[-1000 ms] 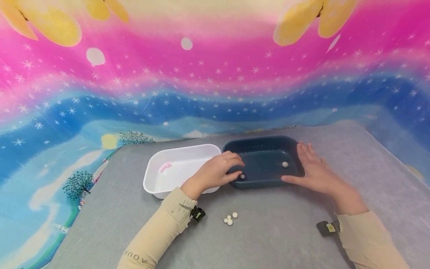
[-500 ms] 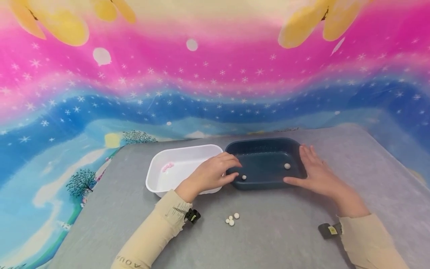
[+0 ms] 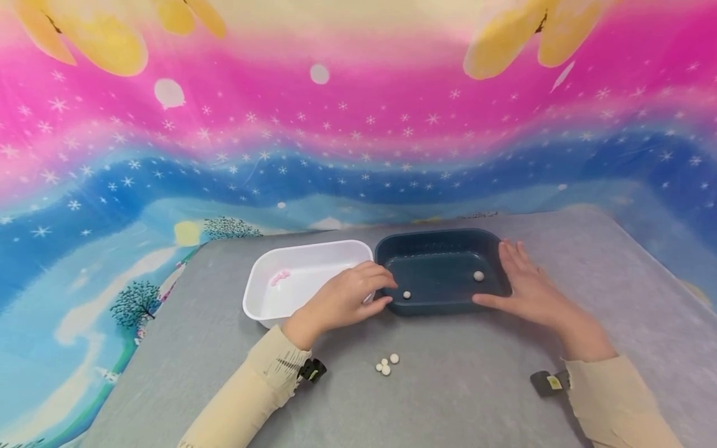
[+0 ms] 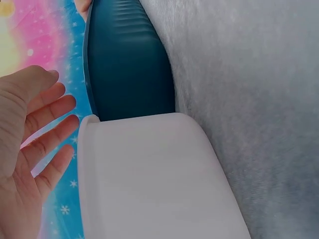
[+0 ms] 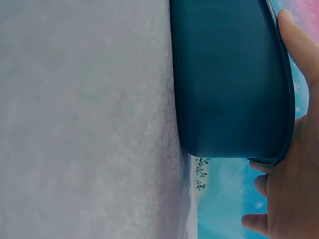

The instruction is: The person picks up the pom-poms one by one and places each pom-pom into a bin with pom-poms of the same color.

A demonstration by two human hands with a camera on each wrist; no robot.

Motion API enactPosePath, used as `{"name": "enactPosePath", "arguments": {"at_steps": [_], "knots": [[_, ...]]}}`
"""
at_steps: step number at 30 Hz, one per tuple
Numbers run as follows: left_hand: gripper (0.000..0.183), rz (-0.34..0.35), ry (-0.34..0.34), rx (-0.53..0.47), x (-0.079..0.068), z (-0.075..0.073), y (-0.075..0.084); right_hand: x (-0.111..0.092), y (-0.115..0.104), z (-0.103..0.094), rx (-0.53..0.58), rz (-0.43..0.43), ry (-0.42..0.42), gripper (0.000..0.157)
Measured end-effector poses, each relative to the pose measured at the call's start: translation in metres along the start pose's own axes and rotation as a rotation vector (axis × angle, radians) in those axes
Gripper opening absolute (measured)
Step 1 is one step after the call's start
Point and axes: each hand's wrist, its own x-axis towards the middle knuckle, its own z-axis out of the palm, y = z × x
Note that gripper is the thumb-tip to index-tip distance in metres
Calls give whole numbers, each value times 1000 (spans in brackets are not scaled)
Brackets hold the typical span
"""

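My left hand (image 3: 338,297) hovers over the right end of a white plastic tub (image 3: 269,311), its relaxed fingers holding nothing. They point toward a dark teal tub (image 3: 437,307) standing right beside the white one. Inside the teal tub lie two round whitish balls: a smaller ball (image 3: 406,295) at the front left and a larger ball (image 3: 478,275) on the right. My right hand (image 3: 532,295) rests against the teal tub's right end, fingers straight along the outside and thumb at the front rim. In the right wrist view its thumb (image 5: 294,40) touches that rim.
Several small white balls (image 3: 386,369) sit together on the grey cloth (image 3: 448,392) in front of the tubs. Small pink pieces (image 3: 279,277) lie inside the white tub at its left. A colourful printed backdrop (image 3: 358,124) rises behind the table.
My left hand has drawn back leftward from the teal tub to above the white tub's end, leaving the smaller ball in the teal tub. My right hand stays at the teal tub's end.
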Motion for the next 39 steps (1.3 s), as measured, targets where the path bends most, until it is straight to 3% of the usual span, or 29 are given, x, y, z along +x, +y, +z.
{"name": "enactPosePath", "arguments": {"at_steps": [26,39], "knots": [[17,72,9,-18,-22,4,18,2,1,1,3,11,-7,125],[15,110,-4,-2,-26,13,26,3,1,0,-2,10,-10,124]]}}
